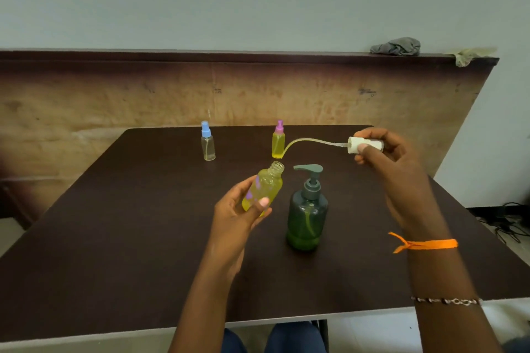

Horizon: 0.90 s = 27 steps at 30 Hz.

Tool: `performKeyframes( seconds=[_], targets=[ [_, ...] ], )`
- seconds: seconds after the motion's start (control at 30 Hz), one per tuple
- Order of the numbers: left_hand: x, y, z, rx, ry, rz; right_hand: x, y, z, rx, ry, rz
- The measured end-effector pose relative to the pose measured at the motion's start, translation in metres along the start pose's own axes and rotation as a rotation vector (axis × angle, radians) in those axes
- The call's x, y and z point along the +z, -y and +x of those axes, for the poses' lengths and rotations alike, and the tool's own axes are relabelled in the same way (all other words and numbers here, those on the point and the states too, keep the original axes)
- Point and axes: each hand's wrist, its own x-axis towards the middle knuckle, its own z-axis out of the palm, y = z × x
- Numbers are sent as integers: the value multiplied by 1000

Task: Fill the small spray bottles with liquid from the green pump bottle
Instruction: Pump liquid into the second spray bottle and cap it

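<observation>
Left hand (238, 215) grasps open yellow bottle (262, 190), tilted. Right hand (393, 163) pinches white sprayer (364, 145). Pump bottle (307, 213) stands between them.

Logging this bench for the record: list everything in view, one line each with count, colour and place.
open spray bottle: 1, yellow liquid, held tilted at centre
spray head: 1, white, with dip tube, held right of centre
pump bottle: 1, green, upright mid-table
pink-capped bottle: 1, yellow-filled, far centre
blue-capped bottle: 1, clear, far left
table: 1, dark brown
cloth: 1, grey, on back ledge
left hand: grips open spray bottle
right hand: pinches spray head
</observation>
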Motion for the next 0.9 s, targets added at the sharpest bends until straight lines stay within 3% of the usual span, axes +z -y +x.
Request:
performKeyframes(
  seconds=[0.27,0.6,0.9],
  targets=[
    [-12,-2,-3,-15,4,12,8,12,13,-9,224,-129],
    [-10,-6,-6,-25,106,3,44,40,35,-29,809,-494],
    [-10,-11,-11,-88,175,-96,64,50,41,-155,899,-660]
  ],
)
